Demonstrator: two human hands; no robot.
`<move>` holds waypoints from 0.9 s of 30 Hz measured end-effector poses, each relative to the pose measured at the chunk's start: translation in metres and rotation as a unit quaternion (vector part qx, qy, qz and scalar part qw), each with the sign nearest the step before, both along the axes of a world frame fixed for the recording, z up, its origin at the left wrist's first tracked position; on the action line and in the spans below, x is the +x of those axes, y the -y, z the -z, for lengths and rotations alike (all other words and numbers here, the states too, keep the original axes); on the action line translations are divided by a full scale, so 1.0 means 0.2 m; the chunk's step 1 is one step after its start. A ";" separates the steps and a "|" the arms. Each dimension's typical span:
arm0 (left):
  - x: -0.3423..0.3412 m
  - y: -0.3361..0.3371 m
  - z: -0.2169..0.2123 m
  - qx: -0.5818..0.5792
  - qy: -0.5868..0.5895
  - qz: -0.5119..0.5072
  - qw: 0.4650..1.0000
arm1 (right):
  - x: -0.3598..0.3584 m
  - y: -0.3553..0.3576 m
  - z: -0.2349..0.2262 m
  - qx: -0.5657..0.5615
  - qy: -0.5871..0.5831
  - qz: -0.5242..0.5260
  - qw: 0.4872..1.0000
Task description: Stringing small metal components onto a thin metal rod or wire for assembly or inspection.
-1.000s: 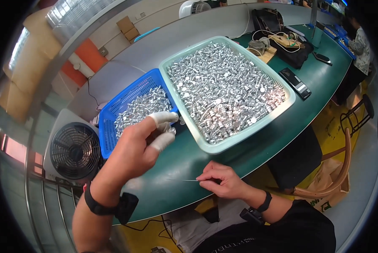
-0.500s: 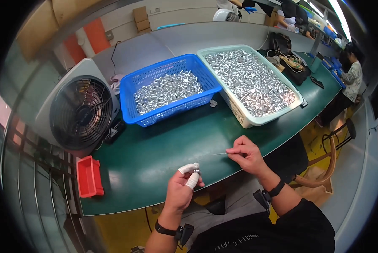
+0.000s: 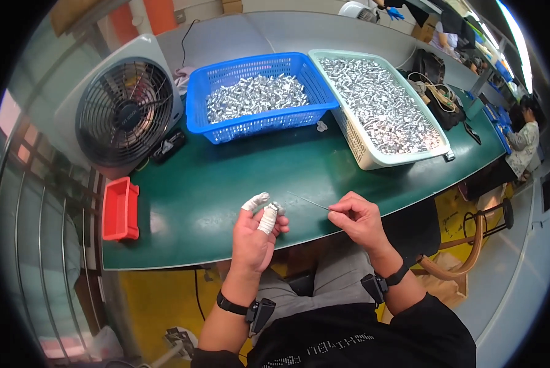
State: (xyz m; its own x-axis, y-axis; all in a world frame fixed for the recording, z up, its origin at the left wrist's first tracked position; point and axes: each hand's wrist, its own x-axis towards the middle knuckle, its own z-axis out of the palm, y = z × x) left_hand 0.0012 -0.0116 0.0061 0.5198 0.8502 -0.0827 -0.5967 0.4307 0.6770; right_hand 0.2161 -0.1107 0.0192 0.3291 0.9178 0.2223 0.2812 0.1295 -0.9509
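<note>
My left hand (image 3: 250, 240) is above the near part of the green table, white tape wrapped round its thumb and index finger. A small silver metal piece (image 3: 280, 209) is pinched at the thumb tip, against the fingers behind it; the index finger stands off to the left. To its right, my right hand (image 3: 359, 221) holds a thin metal rod (image 3: 309, 201) between thumb and fingers. The rod's free end points up and left, apart from the silver piece. Beyond the hands, a blue basket (image 3: 269, 122) and a pale green basket (image 3: 362, 146) hold heaps of similar silver pieces.
A red tray (image 3: 119, 211) sits at the table's left end, below a large fan (image 3: 128, 113). Small round metal pieces (image 3: 321, 126) lie by the blue basket. A black bag (image 3: 431, 67) and cords are at the back right. Another person (image 3: 523, 146) works far right.
My left index finger has lifted away from the thumb, showing more of the silver piece. The rod has tilted to slope up leftward. The whole view has shifted, with the baskets now higher in it.
</note>
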 end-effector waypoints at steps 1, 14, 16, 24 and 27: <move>0.02 0.00 0.00 0.012 -0.010 -0.002 1.000 | -0.01 0.01 -0.02 -0.002 -0.020 -0.014 1.000; 0.05 0.05 -0.01 0.068 -0.056 -0.028 0.996 | 0.02 0.06 -0.04 -0.013 -0.130 -0.088 0.987; 0.05 0.04 0.00 0.064 -0.059 -0.021 0.996 | 0.02 0.06 -0.04 -0.012 -0.128 -0.089 0.988; 0.02 0.02 0.01 0.057 -0.056 0.007 0.997 | 0.01 0.04 -0.05 -0.024 -0.117 -0.084 0.989; 0.01 0.01 0.01 0.052 -0.053 0.020 0.997 | 0.03 0.05 -0.05 -0.035 -0.124 -0.088 0.988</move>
State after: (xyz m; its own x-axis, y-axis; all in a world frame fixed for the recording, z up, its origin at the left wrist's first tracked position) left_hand 0.0042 -0.0135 0.0042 0.5471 0.8354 -0.0523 -0.5026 0.3779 0.7776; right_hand 0.2217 -0.1200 0.0286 0.2001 0.9758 0.0886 0.0179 0.0868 -0.9961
